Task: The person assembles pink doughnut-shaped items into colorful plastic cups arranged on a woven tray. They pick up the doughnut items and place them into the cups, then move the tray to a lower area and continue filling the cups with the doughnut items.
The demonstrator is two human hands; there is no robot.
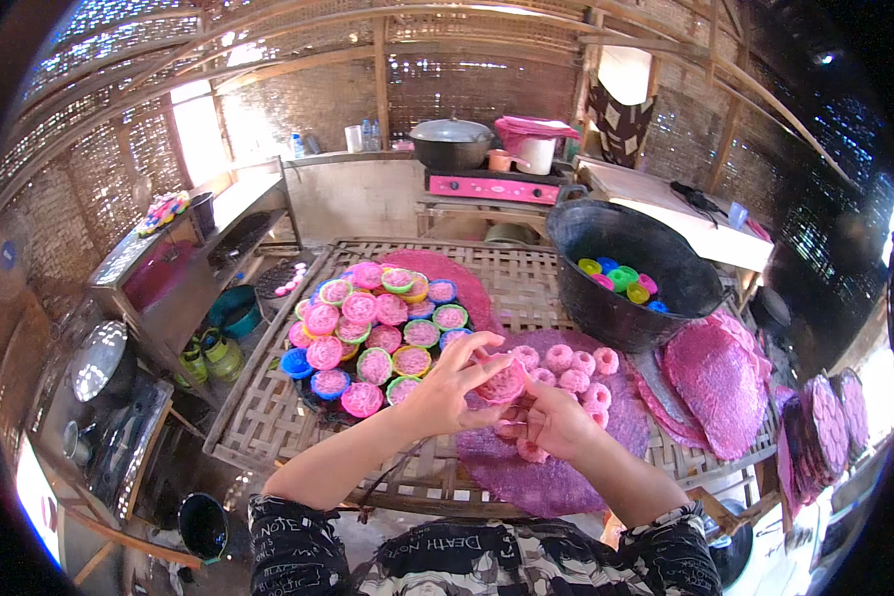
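While pink cup [504, 382] lies between, left grip [454, 394] holds left side, right grip [558, 421] pinches right edge.

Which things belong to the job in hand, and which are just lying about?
Apparently in the job:
round pink cup of pink strands, in left hand and right hand
heaped multicoloured plastic cups
small pink rings
round purple mat
large black tub

Apparently lying about:
stove with pink front
lidded dark pot
round teal bucket
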